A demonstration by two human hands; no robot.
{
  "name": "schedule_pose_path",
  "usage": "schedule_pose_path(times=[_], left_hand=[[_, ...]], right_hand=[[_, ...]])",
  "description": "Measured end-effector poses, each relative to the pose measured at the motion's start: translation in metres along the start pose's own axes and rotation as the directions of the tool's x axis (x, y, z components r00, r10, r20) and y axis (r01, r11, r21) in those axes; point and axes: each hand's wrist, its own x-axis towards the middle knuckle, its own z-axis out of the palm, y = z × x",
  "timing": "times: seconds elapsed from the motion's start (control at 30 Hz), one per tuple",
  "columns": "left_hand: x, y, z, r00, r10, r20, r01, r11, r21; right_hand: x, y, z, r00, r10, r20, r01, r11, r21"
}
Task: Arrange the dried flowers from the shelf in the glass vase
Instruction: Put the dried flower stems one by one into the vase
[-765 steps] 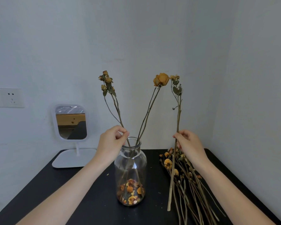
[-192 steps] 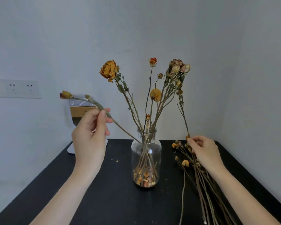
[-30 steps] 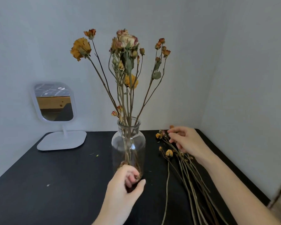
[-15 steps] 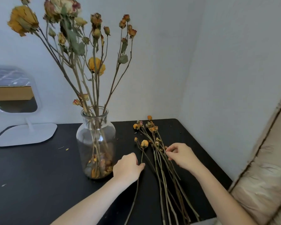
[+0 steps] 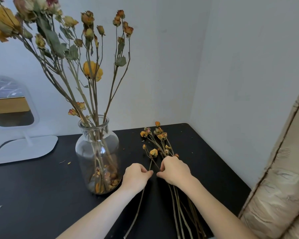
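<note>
Left fingers (image 5: 148, 173): curled, and we see the thumb and forefinger tips nipping one thin stem (image 5: 137, 206); they hold nothing else.
Right fingers (image 5: 163, 165): curled down onto the bundle (image 5: 161, 136), with the thumb tip pointing at the other hand's fingertips. We take it that they grip a few stalks, but which ones we cannot tell.
Fingertips: the two sets are just apart, low and to the right of the vase (image 5: 86, 149).
Left hand (image 5: 136, 177): knuckles up, near the vase's foot on its right. We see no contact with the glass.
Right hand (image 5: 175, 170): farther right of the vase, lying across the middle of the bundle.
Stem: flat on the shelf (image 5: 41, 195), right of the vase. Its yellow head is beyond the fingers and its cut end runs toward us.
Bundle: flat, right of the vase and beyond the single stem, with heads toward the wall and the cut ends fanning toward us.
Vase: clear glass and upright.
Flowers (image 5: 92, 70): many stalks stand in the vase and spread wide above its neck.
Petals (image 5: 107, 180): a loose layer in the vase's bottom.
Mirror (image 5: 9, 107): white, on a stand, well left of the vase.
Crumbs (image 5: 68, 163): a few on the shelf, left of the vase.
</note>
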Motion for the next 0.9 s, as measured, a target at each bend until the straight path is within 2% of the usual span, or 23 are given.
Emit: schedule_pose_path(times=[0.13, 0.33, 0.53, 0.67, 0.77, 0.9], left_hand=[[-0.001, 0.002, -0.003, 1.0, 0.006, 0.027, -0.005, 0.999, -0.047], [-0.004, 0.006, -0.011, 0.998, 0.047, 0.049, -0.045, 0.998, -0.049], [-0.016, 0.006, -0.027, 0.994, 0.104, 0.013, -0.103, 0.992, -0.065], [-0.037, 0.011, -0.049, 0.972, 0.231, -0.043, -0.232, 0.973, -0.013], [-0.057, 0.015, -0.071, 0.907, 0.38, -0.184, -0.386, 0.923, 0.005], [-0.083, 0.025, -0.101, 0.713, 0.547, -0.439, -0.605, 0.796, 0.009]], right_hand=[[0.0, 0.005, -0.006, 1.0, -0.009, -0.006, 0.01, 0.975, 0.221], [0.0, 0.015, -0.031, 0.997, 0.012, -0.083, 0.033, 0.857, 0.514], [-0.003, 0.024, -0.039, 0.983, 0.09, -0.157, 0.035, 0.758, 0.651], [-0.004, 0.025, -0.041, 0.968, 0.117, -0.224, 0.075, 0.713, 0.697], [-0.004, 0.021, -0.042, 0.957, 0.119, -0.266, 0.118, 0.674, 0.729], [-0.006, 0.008, -0.043, 0.935, 0.093, -0.344, 0.199, 0.665, 0.72]])
